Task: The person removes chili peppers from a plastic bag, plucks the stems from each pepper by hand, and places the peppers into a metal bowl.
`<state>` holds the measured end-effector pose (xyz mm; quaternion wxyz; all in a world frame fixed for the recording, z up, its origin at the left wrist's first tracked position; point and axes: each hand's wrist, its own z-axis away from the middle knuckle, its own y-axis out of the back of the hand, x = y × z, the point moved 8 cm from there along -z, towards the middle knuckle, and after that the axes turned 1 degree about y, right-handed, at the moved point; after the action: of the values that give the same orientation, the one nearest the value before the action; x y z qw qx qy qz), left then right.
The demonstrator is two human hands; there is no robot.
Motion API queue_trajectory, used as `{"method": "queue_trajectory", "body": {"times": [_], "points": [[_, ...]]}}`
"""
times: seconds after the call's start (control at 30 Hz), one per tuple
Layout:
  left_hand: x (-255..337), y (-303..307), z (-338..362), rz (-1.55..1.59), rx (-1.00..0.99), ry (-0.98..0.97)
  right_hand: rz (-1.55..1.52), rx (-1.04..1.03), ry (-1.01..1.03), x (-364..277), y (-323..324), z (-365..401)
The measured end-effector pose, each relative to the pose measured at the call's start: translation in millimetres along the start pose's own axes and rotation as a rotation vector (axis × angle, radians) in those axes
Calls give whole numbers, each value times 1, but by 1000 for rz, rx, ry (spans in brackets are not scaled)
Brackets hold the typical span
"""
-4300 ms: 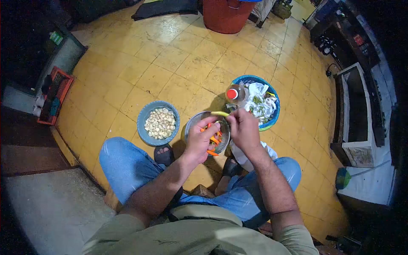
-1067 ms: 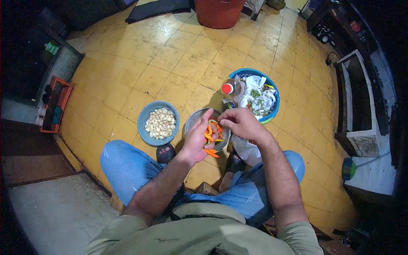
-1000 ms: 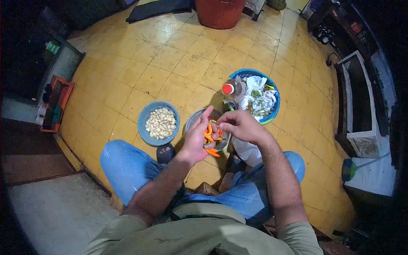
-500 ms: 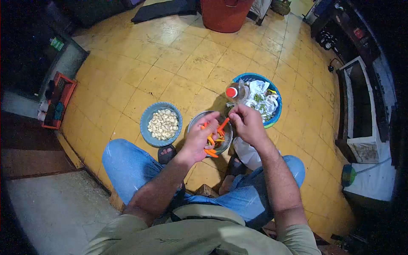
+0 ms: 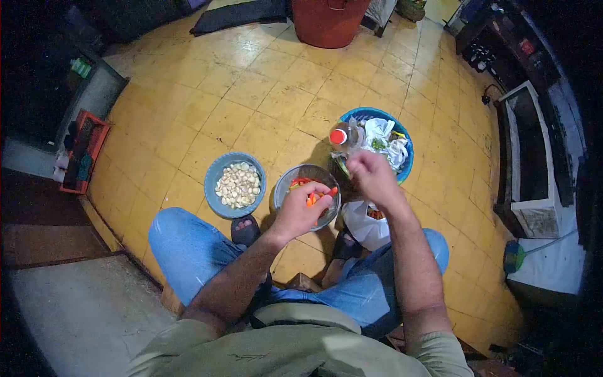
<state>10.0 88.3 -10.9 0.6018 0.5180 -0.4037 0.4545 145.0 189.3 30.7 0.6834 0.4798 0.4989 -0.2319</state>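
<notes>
My left hand (image 5: 304, 206) is closed around several orange and red chili peppers (image 5: 312, 199), over a grey mesh basket (image 5: 334, 210) that has more red peppers inside. My right hand (image 5: 372, 174) has its fingers pinched together beside the blue basket (image 5: 411, 164), and whatever may be between the fingertips is too small to name. That blue basket holds white plastic, green scraps and a bottle with a red cap (image 5: 338, 136). Beneath my right hand a white plastic bag (image 5: 366, 230) lies partly open, with orange-red peppers showing in it.
A blue-grey bowl of pale peeled cloves (image 5: 238, 185) stands left of the mesh basket. Farther off are a large red bin (image 5: 329, 24) and a dark mat (image 5: 240, 17). An orange crate (image 5: 92, 151) is at the left wall, a white frame (image 5: 539, 213) at the right.
My left hand has closed more around the peppers and turned its fingers inward. My right hand has moved slightly away from it, uncovering peppers in the white bag.
</notes>
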Motion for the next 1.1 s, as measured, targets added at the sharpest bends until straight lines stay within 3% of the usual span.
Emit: {"method": "queue_trajectory", "body": {"times": [0.07,0.13,0.27,0.33,0.4,0.47,0.6,0.67,0.7,0.87,1.1], "points": [[-20,-4,-1,266,47,80,-68,164,-164,10,33,-6],[-24,-5,-2,351,79,115,97,362,-49,29,66,-16],[-24,1,3,528,116,293,405,450,17,25,86,-9],[-30,-1,2,711,88,333,514,363,81,18,70,-9],[-31,-5,2,895,61,374,332,302,146,4,49,-7],[-29,-3,5,934,112,420,208,-115,98,-21,2,2],[-33,-2,3,955,143,391,28,-388,71,-40,-56,30],[-44,2,-2,932,284,319,147,-335,192,-51,-67,35],[-43,3,-2,927,215,297,153,-299,176,-46,-71,36],[-45,1,-2,972,263,346,233,-252,118,-31,-71,32],[-32,10,-2,1247,158,341,-245,-194,-114,-3,-57,21]]}}
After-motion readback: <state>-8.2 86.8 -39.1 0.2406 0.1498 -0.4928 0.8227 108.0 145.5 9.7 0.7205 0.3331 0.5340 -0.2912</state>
